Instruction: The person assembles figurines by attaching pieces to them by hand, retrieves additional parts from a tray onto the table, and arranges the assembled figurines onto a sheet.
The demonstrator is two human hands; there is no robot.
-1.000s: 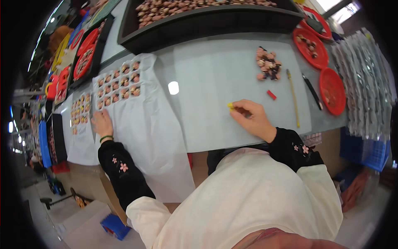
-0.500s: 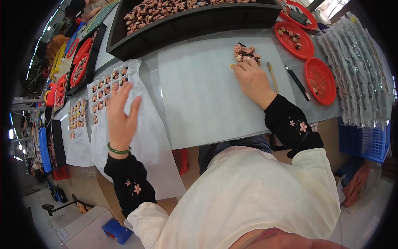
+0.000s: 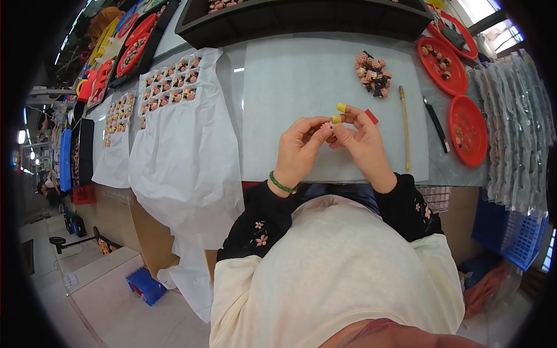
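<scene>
Both hands meet over the near part of the pale work sheet [image 3: 278, 75]. Fingertips of my left hand [image 3: 299, 148] pinch a small pink knobbly figurine [image 3: 326, 126], mostly covered by the fingers. My right hand [image 3: 365, 151] grips the same piece from the other side, thumb against it. Yellow covers [image 3: 341, 108] sit on two of its fingertips, and a small red piece [image 3: 371, 116] shows beside that hand. Beyond the hands lies a loose pile of similar pink and dark figurines [image 3: 372, 74].
Right of the pile lie a thin yellowish stick [image 3: 404, 127] and a black pen-like tool [image 3: 436, 123], beside red dishes [image 3: 467, 130]. A black bin [image 3: 307, 26] stands behind. Leftward, figurines sit in rows on white trays [image 3: 171, 87]. Bagged trays [image 3: 510, 133] stand far right.
My left hand has come right from the white trays, and my right hand has left the pile and drawn nearer me. They now share one small figurine. The whole view has shifted.
</scene>
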